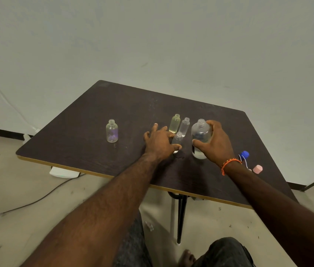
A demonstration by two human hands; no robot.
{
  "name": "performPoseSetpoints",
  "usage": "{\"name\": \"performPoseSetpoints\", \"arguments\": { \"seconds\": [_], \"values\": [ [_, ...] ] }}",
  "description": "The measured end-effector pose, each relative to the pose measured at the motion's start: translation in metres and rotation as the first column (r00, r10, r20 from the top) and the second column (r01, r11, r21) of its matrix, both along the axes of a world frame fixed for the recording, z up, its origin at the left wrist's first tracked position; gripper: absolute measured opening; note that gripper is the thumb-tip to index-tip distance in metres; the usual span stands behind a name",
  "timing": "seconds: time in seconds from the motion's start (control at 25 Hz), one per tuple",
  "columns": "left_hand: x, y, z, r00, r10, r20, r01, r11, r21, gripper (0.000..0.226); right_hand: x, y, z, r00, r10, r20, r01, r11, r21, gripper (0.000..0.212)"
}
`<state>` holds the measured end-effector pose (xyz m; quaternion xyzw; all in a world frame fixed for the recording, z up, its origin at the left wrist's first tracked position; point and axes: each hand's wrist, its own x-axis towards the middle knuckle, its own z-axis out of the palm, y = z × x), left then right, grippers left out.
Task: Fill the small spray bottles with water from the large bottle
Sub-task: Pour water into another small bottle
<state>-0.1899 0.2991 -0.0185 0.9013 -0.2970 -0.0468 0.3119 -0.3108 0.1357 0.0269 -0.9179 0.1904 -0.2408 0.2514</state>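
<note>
The large clear bottle (200,135) stands uncapped on the dark table (98,112), with some water at its bottom. My right hand (217,144) wraps around its right side. My left hand (159,140) holds a small clear bottle (177,140) by its base between thumb and fingers. Just behind stand a yellowish small bottle (175,123) and another clear small bottle (184,127), both uncapped. A rounder small bottle (111,131) stands alone to the left.
A blue spray cap (244,154) and a pink cap (257,169) lie on the table behind my right wrist. A white power strip (63,172) and cables lie on the floor under the table's left edge. My knees are below the near edge.
</note>
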Motion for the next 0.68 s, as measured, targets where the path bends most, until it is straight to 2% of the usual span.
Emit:
{"name": "performPoseSetpoints", "arguments": {
  "seconds": [0.28,0.52,0.68],
  "values": [
    [-0.005,0.002,0.004,0.997,0.026,0.073,-0.028,0.999,0.035,0.056,-0.010,-0.001,-0.018,0.996,-0.023,0.085,0.007,0.983,0.182,0.083],
    [0.025,0.006,-0.002,0.990,0.117,0.082,-0.121,0.991,0.050,0.058,-0.020,-0.009,-0.042,0.999,0.047,-0.006,-0.043,0.950,0.310,0.123],
    [0.053,-0.001,-0.003,0.987,0.146,0.073,-0.151,0.986,0.068,0.057,-0.020,-0.018,-0.055,0.996,0.082,-0.027,-0.068,0.936,0.344,0.133]
  ]
}}
